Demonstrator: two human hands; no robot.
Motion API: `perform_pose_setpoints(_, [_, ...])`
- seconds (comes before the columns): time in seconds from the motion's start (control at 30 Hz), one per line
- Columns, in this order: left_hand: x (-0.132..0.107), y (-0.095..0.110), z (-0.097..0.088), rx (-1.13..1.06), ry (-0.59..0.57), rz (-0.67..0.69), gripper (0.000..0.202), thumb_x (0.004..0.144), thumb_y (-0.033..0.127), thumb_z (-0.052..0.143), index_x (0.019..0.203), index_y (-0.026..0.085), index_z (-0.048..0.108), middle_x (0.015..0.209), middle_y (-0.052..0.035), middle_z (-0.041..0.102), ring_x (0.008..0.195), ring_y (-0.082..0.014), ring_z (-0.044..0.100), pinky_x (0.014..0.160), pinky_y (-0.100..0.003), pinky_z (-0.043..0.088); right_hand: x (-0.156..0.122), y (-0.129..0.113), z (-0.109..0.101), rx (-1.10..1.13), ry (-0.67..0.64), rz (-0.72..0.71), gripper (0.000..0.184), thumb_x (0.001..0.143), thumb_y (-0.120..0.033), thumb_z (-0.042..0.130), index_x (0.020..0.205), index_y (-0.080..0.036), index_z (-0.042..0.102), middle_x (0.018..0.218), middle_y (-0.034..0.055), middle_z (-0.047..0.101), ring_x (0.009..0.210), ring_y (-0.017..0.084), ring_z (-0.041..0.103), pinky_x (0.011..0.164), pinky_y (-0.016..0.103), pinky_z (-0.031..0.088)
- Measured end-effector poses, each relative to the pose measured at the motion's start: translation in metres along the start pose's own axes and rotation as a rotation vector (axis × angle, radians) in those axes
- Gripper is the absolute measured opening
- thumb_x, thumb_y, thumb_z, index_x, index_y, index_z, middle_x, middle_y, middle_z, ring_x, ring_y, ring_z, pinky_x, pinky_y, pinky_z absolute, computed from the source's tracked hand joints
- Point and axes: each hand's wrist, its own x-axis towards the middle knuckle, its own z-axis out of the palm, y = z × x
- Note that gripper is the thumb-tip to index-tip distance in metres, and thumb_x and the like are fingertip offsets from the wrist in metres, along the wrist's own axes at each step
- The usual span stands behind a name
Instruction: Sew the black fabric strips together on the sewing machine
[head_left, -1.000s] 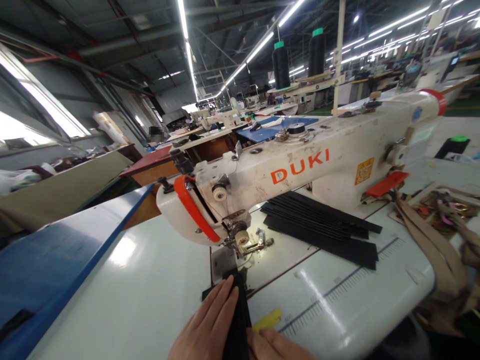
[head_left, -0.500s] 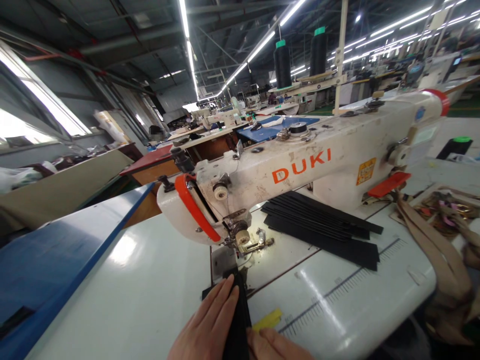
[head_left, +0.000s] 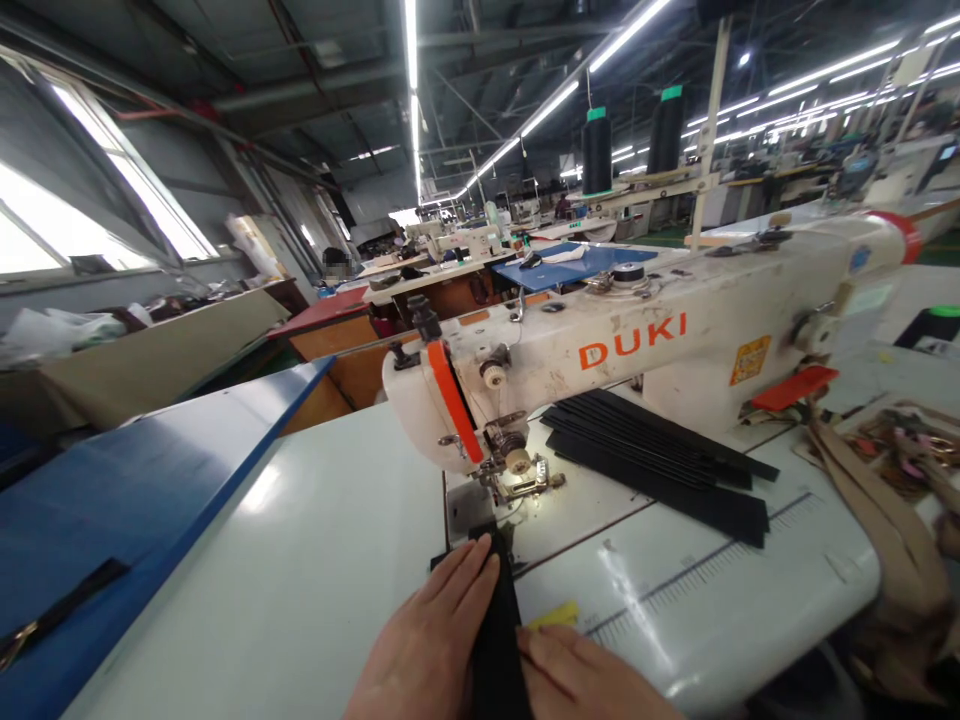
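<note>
Two upright spools (head_left: 598,160) behind the machine (head_left: 637,345); one black strip (head_left: 496,645) in front of it. Left hand (head_left: 427,640), laid flat, presses the strip; right hand (head_left: 581,672) touches its edge, grip unclear.

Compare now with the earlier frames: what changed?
The view swung left: the sewing machine sits further right in frame, and more of the dark strap on the blue table shows. Nothing was visibly gripped or released; the left hand stays on the black strip, right hand at its edge, fanned strips unmoved.
</note>
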Motion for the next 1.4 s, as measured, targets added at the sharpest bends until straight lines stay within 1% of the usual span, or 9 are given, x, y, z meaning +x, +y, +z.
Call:
perform_pose_setpoints(0.1, [0.006, 0.003, -0.011, -0.027, -0.100, -0.045, 0.062, 0.070, -0.003, 0.039, 0.125, 0.014, 0.061, 0.132, -0.0093, 0.059, 0.118, -0.0218, 0.058, 0.099, -0.033, 0.049, 0.015, 0.002, -0.018, -0.029, -0.021, 0.023, 0.019, 0.093, -0.017, 0.049, 0.100, -0.008, 0.065, 0.092, 0.0095, 0.072, 0.084, 0.019, 0.065, 0.077, 0.025, 0.054])
perform_pose_setpoints(0.2, [0.009, 0.005, -0.014, -0.082, -0.143, -0.094, 0.063, 0.070, -0.004, 0.038, 0.127, 0.014, 0.059, 0.134, -0.0098, 0.058, 0.121, -0.0222, 0.056, 0.102, -0.037, 0.046, 0.024, 0.002, -0.033, -0.054, -0.093, 0.109, 0.012, 0.088, -0.014, 0.054, 0.092, -0.010, 0.064, 0.091, 0.0106, 0.071, 0.083, 0.021, 0.065, 0.075, 0.029, 0.054])
perform_pose_setpoints(0.33, [0.010, 0.008, -0.012, -0.131, -0.123, -0.138, 0.056, 0.077, -0.001, 0.039, 0.126, 0.015, 0.059, 0.132, -0.0095, 0.059, 0.122, -0.0218, 0.055, 0.102, -0.038, 0.046, 0.035, 0.005, -0.042, -0.045, -0.213, 0.222, 0.017, 0.082, -0.009, 0.057, 0.099, -0.010, 0.061, 0.105, 0.0127, 0.067, 0.096, 0.024, 0.063, 0.084, 0.034, 0.052])
perform_pose_setpoints(0.5, [0.011, 0.013, -0.015, -0.162, -0.046, -0.127, 0.042, 0.084, 0.006, 0.042, 0.122, 0.012, 0.060, 0.127, -0.0130, 0.062, 0.118, -0.0247, 0.058, 0.098, -0.041, 0.050, 0.043, 0.016, -0.036, 0.026, -0.391, 0.062, 0.013, 0.084, -0.012, 0.063, 0.097, -0.013, 0.061, 0.105, 0.0086, 0.066, 0.095, 0.022, 0.061, 0.089, 0.035, 0.050])
perform_pose_setpoints(0.63, [0.011, 0.017, -0.018, -0.192, -0.028, -0.171, 0.036, 0.086, 0.007, 0.043, 0.117, 0.014, 0.060, 0.122, -0.0122, 0.063, 0.114, -0.0235, 0.059, 0.095, -0.039, 0.052, 0.046, 0.023, -0.038, 0.004, -0.389, -0.075, 0.011, 0.089, -0.015, 0.059, 0.099, -0.012, 0.062, 0.103, 0.0071, 0.067, 0.106, 0.022, 0.057, 0.102, 0.037, 0.040])
perform_pose_setpoints(0.73, [0.014, 0.018, -0.019, -0.198, -0.065, -0.194, 0.035, 0.086, 0.007, 0.045, 0.118, 0.013, 0.059, 0.122, -0.0129, 0.061, 0.115, -0.0243, 0.058, 0.096, -0.039, 0.051, 0.050, 0.026, -0.042, -0.012, -0.408, -0.124, 0.011, 0.091, -0.015, 0.056, 0.099, -0.011, 0.062, 0.104, 0.0085, 0.067, 0.102, 0.021, 0.058, 0.102, 0.035, 0.040])
perform_pose_setpoints(0.87, [0.026, 0.014, -0.017, -0.182, -0.101, -0.219, 0.033, 0.087, 0.007, 0.048, 0.119, 0.011, 0.059, 0.121, -0.0151, 0.061, 0.112, -0.0262, 0.059, 0.095, -0.041, 0.052, 0.058, 0.040, -0.041, -0.035, -0.432, -0.169, 0.012, 0.091, -0.012, 0.053, 0.098, -0.010, 0.063, 0.101, 0.0093, 0.067, 0.095, 0.021, 0.060, 0.097, 0.035, 0.043])
perform_pose_setpoints(1.07, [0.043, 0.003, -0.010, -0.168, -0.063, -0.220, 0.027, 0.088, 0.008, 0.049, 0.112, 0.013, 0.061, 0.115, -0.0110, 0.063, 0.107, -0.0237, 0.062, 0.094, -0.038, 0.052, 0.069, 0.063, -0.031, -0.053, -0.459, -0.197, 0.009, 0.090, -0.012, 0.056, 0.093, -0.011, 0.064, 0.098, 0.0096, 0.068, 0.092, 0.021, 0.062, 0.093, 0.034, 0.046])
perform_pose_setpoints(1.4, [0.047, -0.006, 0.000, -0.180, 0.001, -0.178, 0.027, 0.092, 0.010, 0.043, 0.112, 0.013, 0.060, 0.112, -0.0116, 0.064, 0.106, -0.0226, 0.062, 0.094, -0.039, 0.053, 0.071, 0.071, -0.028, -0.025, -0.480, -0.167, 0.009, 0.090, -0.012, 0.055, 0.094, -0.011, 0.063, 0.099, 0.0099, 0.067, 0.093, 0.021, 0.061, 0.095, 0.035, 0.045])
